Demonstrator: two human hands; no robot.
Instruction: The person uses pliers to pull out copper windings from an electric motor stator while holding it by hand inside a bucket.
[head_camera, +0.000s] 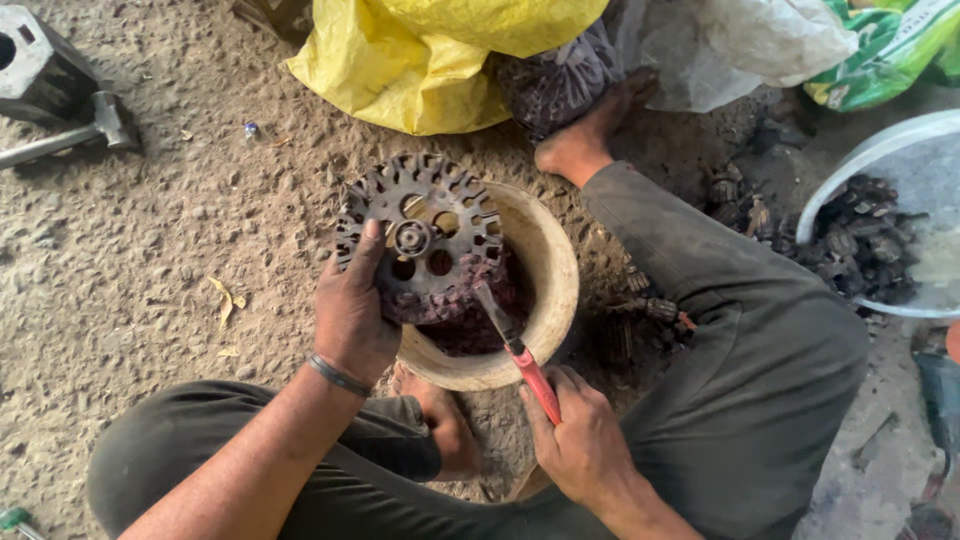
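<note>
Ground: bare sandy floor (140, 290); the person sits on it, legs in dark trousers folded around the work.
Sacks: a yellow bag (420, 60) and a pale plastic bag (740, 45) lie at the far edge, well apart from both hands.
Basin: a white basin (905, 215) stands off to the person's right, holding dark metal pieces.
Bowl: a round tan bowl (545, 290) sits on the floor between the feet, with dark reddish scrap inside.
Toothed disc: a rusty toothed disc (420, 235) with round holes and a central hub rests tilted on the bowl's near-left rim, partly over the bowl.
Left hand: the left hand (350, 310) is closed on the disc's lower left edge, thumb pressed up against its face, and holds it.
Right hand: the right hand (580, 440) is wrapped around the red handle of a screwdriver (515, 350).
Tool axis: the shaft runs from the right hand up and leftward, its tip at the disc's lower right edge, above the bowl's contents.
Nearer hand: the left is on the disc; the right reaches it only through the tool.
Hammer: a hammer (90, 125) lies on the floor far to the upper left.
</note>
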